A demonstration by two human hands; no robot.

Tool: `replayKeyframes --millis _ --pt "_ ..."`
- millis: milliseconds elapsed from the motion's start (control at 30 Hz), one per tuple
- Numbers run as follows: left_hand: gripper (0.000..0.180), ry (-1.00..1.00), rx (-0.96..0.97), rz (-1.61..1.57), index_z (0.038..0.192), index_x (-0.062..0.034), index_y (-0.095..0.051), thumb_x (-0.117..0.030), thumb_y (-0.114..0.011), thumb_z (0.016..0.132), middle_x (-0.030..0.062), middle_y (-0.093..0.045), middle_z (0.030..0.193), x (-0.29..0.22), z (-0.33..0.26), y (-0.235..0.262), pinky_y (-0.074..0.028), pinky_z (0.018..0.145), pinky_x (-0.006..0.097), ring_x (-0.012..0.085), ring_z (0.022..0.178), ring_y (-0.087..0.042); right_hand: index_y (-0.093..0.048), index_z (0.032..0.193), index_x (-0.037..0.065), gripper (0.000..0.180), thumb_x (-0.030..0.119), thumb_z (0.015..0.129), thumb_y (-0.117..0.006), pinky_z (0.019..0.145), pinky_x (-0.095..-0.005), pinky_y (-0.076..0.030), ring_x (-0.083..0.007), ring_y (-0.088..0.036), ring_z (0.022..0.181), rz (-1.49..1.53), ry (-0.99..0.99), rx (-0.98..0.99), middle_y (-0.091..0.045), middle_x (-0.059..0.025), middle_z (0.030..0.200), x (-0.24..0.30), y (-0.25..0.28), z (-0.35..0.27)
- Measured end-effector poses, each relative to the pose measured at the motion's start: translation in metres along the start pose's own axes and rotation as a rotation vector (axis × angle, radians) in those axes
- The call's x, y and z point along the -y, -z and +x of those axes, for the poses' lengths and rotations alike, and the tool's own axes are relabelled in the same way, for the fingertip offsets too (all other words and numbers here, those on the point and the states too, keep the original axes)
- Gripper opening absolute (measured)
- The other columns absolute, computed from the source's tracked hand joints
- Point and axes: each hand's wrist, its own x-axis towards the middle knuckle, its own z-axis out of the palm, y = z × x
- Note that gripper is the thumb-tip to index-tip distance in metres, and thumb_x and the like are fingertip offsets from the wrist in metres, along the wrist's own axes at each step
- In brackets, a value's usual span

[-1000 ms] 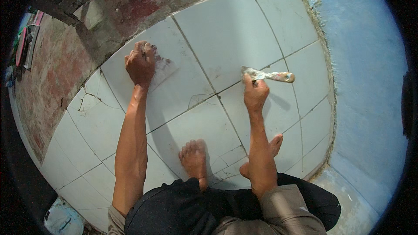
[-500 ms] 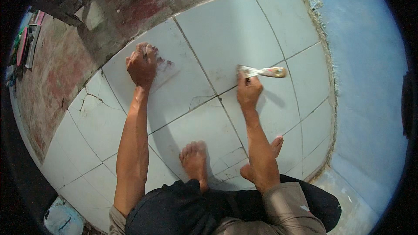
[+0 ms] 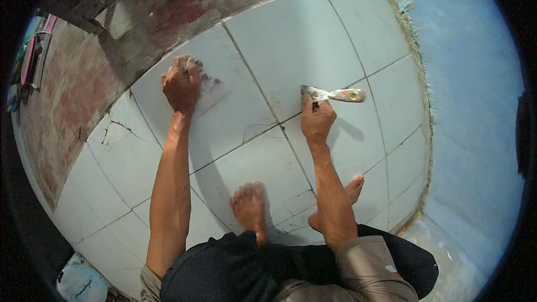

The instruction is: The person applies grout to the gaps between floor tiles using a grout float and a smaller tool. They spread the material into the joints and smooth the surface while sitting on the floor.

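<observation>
Right hand has its grip closed on a putty knife, fingers wrapped near the junction of blade and handle. Blade end points toward the person's left and sits at a grout joint of the white tiled floor, where two joints cross; whether the blade edge touches the tile cannot be told. The pale handle projects to the right, clear of the hand.

Left hand rests palm down on a tile well apart from the right hand, fingers bent over what appears to be a pale cloth or pad; the grip on it looks closed, though the item itself is unclear.

Both forearms extend from the lower edge. Two bare feet stand on the tiles between the arms. One tile to the left shows branching cracks. A reddish bare cement strip borders the tiles on the left, a blue wall on the right. A pale bucket sits at lower left.
</observation>
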Motion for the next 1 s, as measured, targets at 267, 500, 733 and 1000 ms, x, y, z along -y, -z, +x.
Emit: replayKeyframes --millis 267,500,733,1000 --pt "0.020 -0.030 -0.008 0.005 0.101 -0.0123 -0.069 -0.028 -0.058 0.097 0.0091 -0.068 0.074 0.001 0.001 -0.003 -0.046 0.079 0.042 0.0280 0.075 -0.067 -0.067 0.076 0.001 0.021 0.015 0.089 -0.074 0.057 -0.0398 -0.045 -0.0242 -0.058 0.056 -0.046 0.106 0.076 -0.062 -0.0130 0.062 0.009 -0.008 -0.028" --pt "0.021 -0.002 0.004 0.019 0.102 -0.0121 -0.069 -0.028 -0.058 0.097 0.0094 -0.066 0.071 -0.004 0.001 -0.002 -0.046 0.077 0.042 0.0275 0.070 -0.065 -0.066 0.079 -0.003 0.028 0.021 0.093 -0.068 0.060 -0.0433 -0.048 -0.0291 -0.063 0.062 -0.117 -0.039 0.009 -0.066 -0.0175 0.072 -0.017 0.015 0.012" --pt "0.022 -0.024 -0.029 0.008 0.102 -0.0117 -0.070 -0.029 -0.058 0.097 0.0105 -0.069 0.075 0.001 0.001 -0.006 -0.047 0.078 0.042 0.0273 0.073 -0.067 -0.064 0.080 -0.004 0.030 0.021 0.095 -0.065 0.060 -0.0433 -0.049 -0.0290 -0.062 0.060 -0.111 0.100 0.138 -0.064 -0.0158 0.068 0.004 -0.009 0.021" --pt "0.023 -0.005 0.006 0.026 0.104 -0.0112 -0.070 -0.029 -0.058 0.097 0.0120 -0.070 0.078 0.000 0.000 -0.003 -0.047 0.080 0.042 0.0287 0.075 -0.068 -0.066 0.083 -0.002 0.028 0.023 0.094 -0.065 0.062 -0.0439 -0.049 -0.0311 -0.064 0.063 -0.100 0.122 0.122 -0.065 -0.0166 0.072 0.010 -0.008 0.029"
